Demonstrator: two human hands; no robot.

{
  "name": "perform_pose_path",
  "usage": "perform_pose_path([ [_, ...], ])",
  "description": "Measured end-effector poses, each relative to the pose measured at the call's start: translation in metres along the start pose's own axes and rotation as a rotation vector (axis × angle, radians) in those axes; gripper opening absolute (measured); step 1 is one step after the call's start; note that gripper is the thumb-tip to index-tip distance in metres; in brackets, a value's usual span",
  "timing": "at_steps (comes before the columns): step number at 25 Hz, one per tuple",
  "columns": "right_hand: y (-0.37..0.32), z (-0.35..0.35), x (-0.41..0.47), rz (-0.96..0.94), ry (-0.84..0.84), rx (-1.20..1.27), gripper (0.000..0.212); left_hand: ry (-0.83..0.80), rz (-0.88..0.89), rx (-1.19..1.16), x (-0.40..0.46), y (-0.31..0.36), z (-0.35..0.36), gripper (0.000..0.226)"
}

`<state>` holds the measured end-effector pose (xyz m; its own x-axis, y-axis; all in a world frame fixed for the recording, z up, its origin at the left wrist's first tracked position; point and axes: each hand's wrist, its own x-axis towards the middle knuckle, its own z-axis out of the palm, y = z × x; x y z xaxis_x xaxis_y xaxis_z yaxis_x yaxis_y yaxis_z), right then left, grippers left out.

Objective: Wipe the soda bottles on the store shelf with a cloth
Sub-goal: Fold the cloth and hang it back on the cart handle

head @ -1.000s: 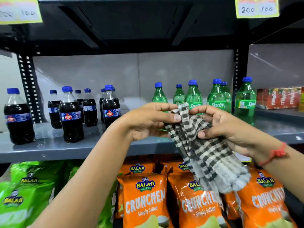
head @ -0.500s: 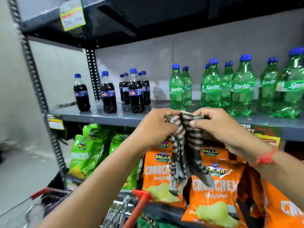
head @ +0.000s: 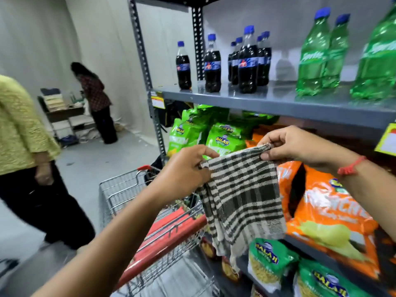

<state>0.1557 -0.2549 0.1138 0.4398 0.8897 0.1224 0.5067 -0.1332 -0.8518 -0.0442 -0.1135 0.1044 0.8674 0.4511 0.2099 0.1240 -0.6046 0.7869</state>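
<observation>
- The checked cloth (head: 242,189) is held spread at centre frame, pinched by the left hand (head: 184,172) and right hand (head: 295,144).
- No soda bottles (head: 246,61), upper right, are touched; wiping appears not yet begun.

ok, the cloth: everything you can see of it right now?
The cloth is a woven check of dark and cream stripes, soft and limp, with frayed lower ends. It is spread out and held by its top edge: the left hand pinches one corner, the right hand the other. The rest hangs free in front of the orange chip bags, below the soda shelf, touching no bottle.
</observation>
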Motion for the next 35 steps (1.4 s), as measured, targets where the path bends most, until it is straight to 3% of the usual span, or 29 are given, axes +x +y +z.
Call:
perform_pose_path([
  [7, 0.045, 0.11, 0.077, 0.075, -0.246, -0.253, 0.021, 0.073, -0.399, -0.063, -0.03, -0.09, 0.001, 0.029],
  [16, 0.106, 0.172, 0.122, 0.162, -0.063, -0.356, 0.027, 0.125, -0.62, -0.173, -0.005, -0.174, 0.016, 0.025],
  [19, 0.116, 0.179, 0.125, 0.168, -0.051, -0.387, 0.028, 0.117, -0.646, -0.136, 0.002, -0.193, 0.02, 0.032],
  [23, 0.122, 0.183, 0.124, 0.154, -0.041, -0.468, 0.028, 0.111, -0.657, -0.007, 0.007, -0.205, 0.03, 0.023],
  [26, 0.128, 0.187, 0.116, 0.158, -0.142, -0.563, 0.031, 0.014, -0.71, 0.066, 0.006, -0.213, 0.034, 0.026],
  [29, 0.12, 0.181, 0.112, 0.127, -0.212, -0.599, 0.04, 0.04, -0.563, 0.373, 0.0, -0.203, 0.032, 0.025],
  [31, 0.108, 0.169, 0.109, 0.057, -0.207, -0.578, 0.036, 0.097, -0.439, 0.436, -0.01, -0.183, 0.03, 0.029],
  [33, 0.099, 0.157, 0.099, -0.025, -0.268, -0.658, 0.021, -0.018, -0.397, 0.432, -0.02, -0.166, 0.033, 0.038],
  [35, 0.097, 0.154, 0.085, -0.104, -0.417, -0.901, 0.027, -0.179, -0.436, 0.539, -0.025, -0.159, 0.042, 0.042],
])
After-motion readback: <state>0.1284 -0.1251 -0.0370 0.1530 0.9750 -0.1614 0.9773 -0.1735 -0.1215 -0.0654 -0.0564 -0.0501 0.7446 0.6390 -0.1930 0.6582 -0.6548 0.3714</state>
